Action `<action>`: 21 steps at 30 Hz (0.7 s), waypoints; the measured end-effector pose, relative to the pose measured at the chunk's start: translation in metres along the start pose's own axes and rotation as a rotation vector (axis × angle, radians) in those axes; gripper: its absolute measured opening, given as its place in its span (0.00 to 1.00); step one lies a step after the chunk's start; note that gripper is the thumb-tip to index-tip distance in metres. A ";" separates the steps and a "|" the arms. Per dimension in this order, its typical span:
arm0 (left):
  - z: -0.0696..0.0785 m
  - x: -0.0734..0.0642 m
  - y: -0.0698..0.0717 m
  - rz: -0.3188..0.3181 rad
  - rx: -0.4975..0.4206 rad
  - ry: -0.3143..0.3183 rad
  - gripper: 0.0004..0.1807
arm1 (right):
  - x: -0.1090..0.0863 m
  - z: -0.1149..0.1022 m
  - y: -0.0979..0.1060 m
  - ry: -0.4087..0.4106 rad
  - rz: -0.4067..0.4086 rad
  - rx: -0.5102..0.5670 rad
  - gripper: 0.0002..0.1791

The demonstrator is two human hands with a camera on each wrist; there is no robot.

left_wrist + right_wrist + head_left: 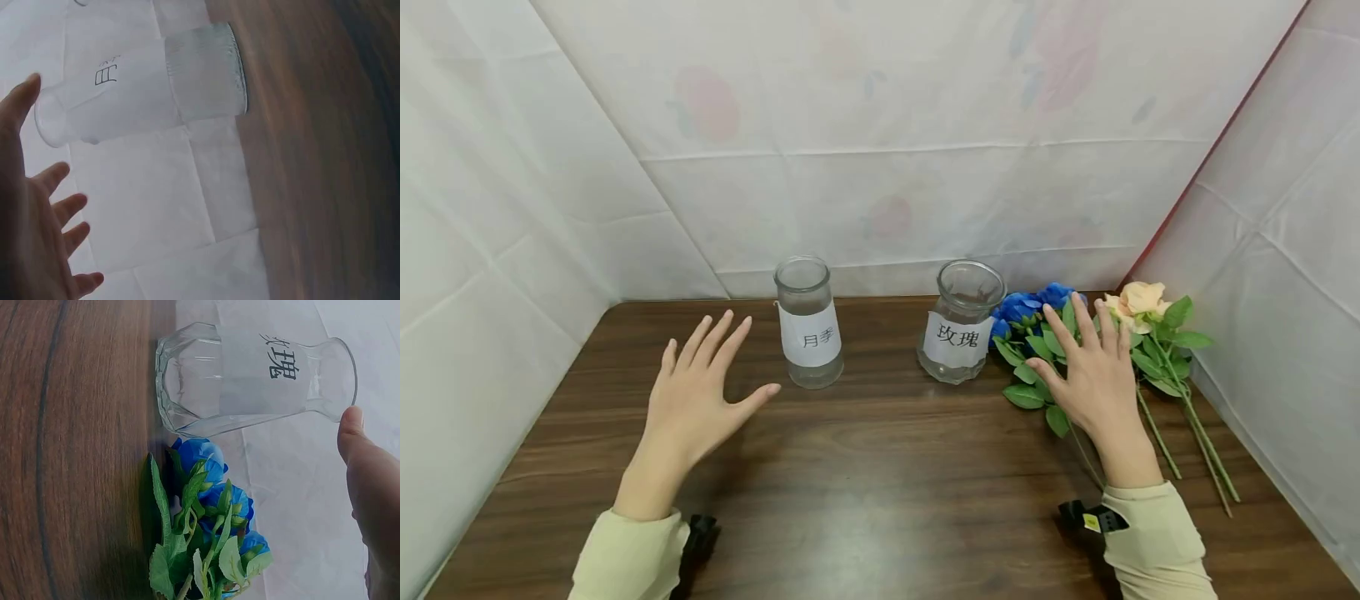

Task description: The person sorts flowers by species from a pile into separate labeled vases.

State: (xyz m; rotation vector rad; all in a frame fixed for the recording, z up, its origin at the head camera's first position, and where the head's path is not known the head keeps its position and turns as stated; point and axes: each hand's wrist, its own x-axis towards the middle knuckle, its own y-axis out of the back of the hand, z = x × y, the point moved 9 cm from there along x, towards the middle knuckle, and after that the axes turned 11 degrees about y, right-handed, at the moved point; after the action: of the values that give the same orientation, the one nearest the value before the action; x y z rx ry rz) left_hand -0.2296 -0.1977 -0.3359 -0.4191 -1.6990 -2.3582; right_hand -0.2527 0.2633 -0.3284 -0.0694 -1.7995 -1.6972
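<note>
My left hand (695, 398) is held over the left part of the table with its fingers spread, holding nothing. Nearest to it stands a straight glass vase (814, 379) with a white paper label in Chinese characters. My right hand (1096, 379) hovers with spread fingers above the stems and leaves of blue flowers (1021, 307), which lie at the right. Just left of those flowers is a second glass vase (951, 371), wider at the base, also labelled. Peach flowers (1138, 302) with long green stems lie right of my right hand.
The dark wooden table (850, 500) is bounded by a white cloth backdrop (820, 200) at the back and by cloth at both sides. Both vases stand near its back edge. A cloth panel (1292, 350) rises close beside the peach flowers.
</note>
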 end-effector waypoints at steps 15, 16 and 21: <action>0.004 0.046 -0.053 -0.297 -0.610 0.123 0.42 | 0.001 0.002 0.001 0.024 0.059 0.021 0.47; 0.006 0.049 -0.056 -0.308 -0.677 0.113 0.41 | 0.001 0.002 0.001 0.024 0.059 0.020 0.47; 0.012 0.061 -0.065 -0.348 -0.919 0.114 0.36 | 0.000 0.003 0.003 0.030 0.078 0.020 0.46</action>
State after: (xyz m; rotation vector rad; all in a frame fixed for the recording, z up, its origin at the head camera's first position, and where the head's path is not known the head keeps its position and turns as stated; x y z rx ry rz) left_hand -0.3066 -0.1664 -0.3690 -0.0999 -0.5688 -3.2397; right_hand -0.2526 0.2669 -0.3251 -0.1036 -1.7686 -1.6171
